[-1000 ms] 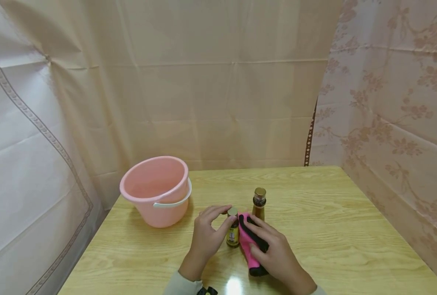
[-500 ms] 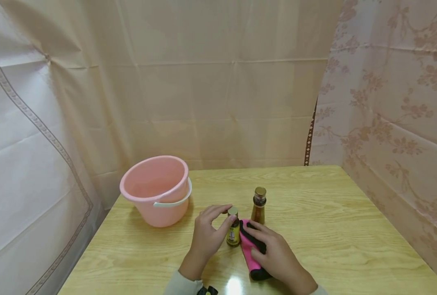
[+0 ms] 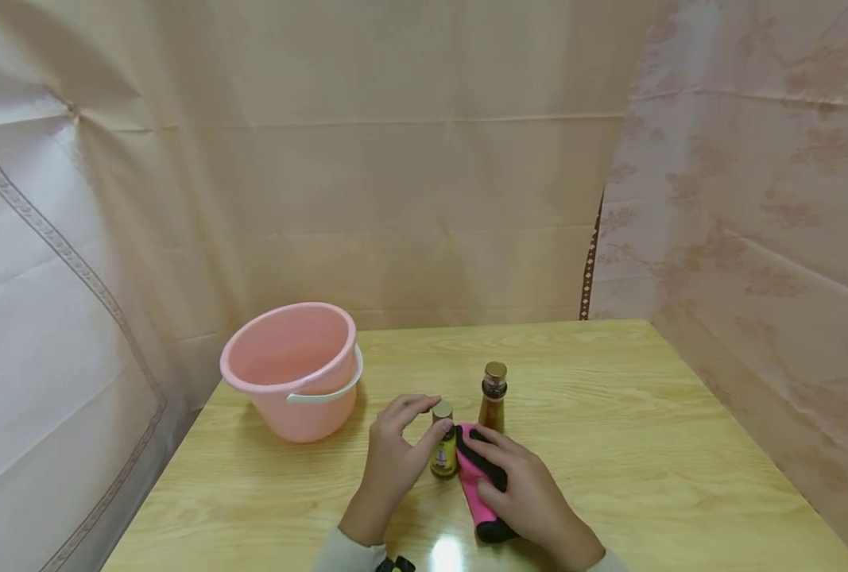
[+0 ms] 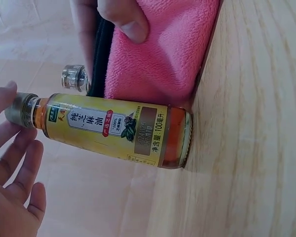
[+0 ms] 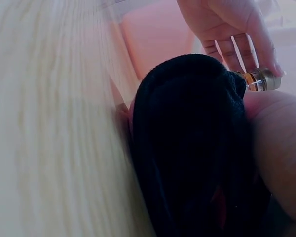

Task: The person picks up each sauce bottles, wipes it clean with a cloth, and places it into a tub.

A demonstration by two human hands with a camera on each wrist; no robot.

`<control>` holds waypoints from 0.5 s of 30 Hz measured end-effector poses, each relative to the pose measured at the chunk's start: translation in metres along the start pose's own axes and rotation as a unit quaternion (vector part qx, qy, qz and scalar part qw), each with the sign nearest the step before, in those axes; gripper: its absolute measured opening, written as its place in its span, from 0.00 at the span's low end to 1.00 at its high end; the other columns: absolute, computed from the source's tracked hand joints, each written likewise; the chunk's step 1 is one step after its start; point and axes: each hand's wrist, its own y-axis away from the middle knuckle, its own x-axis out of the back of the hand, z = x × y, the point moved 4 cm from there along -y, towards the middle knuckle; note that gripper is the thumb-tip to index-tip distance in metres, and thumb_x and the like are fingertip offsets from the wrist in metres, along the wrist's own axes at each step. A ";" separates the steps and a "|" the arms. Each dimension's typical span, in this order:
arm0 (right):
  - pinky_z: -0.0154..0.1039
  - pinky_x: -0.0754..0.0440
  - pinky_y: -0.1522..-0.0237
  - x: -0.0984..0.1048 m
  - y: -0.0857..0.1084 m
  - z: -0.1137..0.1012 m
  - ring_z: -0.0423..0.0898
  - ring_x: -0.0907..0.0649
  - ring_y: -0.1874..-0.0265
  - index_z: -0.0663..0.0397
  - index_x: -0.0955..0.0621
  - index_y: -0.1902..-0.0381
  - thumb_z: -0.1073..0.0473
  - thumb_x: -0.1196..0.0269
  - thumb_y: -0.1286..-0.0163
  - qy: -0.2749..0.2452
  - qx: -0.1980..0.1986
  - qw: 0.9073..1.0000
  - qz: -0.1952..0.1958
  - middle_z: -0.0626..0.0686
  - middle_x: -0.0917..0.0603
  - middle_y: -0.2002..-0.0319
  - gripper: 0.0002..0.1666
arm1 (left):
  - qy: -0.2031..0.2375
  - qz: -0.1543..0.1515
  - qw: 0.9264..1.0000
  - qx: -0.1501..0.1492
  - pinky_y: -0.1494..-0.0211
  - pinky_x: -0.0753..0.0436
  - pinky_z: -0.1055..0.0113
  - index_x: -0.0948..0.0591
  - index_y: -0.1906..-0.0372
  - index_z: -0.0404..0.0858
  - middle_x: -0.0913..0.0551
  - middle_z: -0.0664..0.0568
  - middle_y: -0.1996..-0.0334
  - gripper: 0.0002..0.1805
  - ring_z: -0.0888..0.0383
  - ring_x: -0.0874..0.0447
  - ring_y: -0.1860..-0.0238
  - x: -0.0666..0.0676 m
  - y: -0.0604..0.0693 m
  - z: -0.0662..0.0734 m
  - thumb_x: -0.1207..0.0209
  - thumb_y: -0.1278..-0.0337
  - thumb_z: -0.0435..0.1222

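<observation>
My left hand (image 3: 398, 453) pinches the cap of a small sesame oil bottle (image 3: 443, 457) between thumb and fingers. The bottle stands upright on the table; its yellow label (image 4: 98, 128) faces the left wrist camera. My right hand (image 3: 527, 485) grips a folded pink plush cloth (image 3: 471, 477) with black edging, fingers over its top. In the left wrist view the cloth's pink face (image 4: 153, 54) lies close against the oil bottle's side. The cloth's black side (image 5: 187, 138) fills much of the right wrist view. Just behind the cloth stands a taller brown bottle (image 3: 492, 405) with a gold cap, its lower part hidden.
A pink bucket (image 3: 305, 413) with a pale handle (image 3: 327, 396) stands at the table's left side. The wood-grain table (image 3: 631, 429) extends to the right of my hands. Cloth curtains (image 3: 424, 175) hang behind and on both sides.
The cloth and right hand have shifted slightly toward me along the oil bottle, showing more of the taller bottle. My left hand keeps its hold on the cap. The head view has turned slightly right.
</observation>
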 end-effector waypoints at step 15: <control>0.29 0.24 0.38 0.007 0.000 -0.012 0.52 0.23 0.30 0.39 0.24 0.28 0.71 0.30 0.40 -0.061 0.094 0.988 0.107 0.47 0.29 0.24 0.43 | 0.001 0.011 1.000 0.005 0.48 0.21 0.58 0.12 0.47 0.46 0.11 0.60 0.56 0.17 0.60 0.14 0.53 0.003 0.002 -0.004 0.28 0.40 0.44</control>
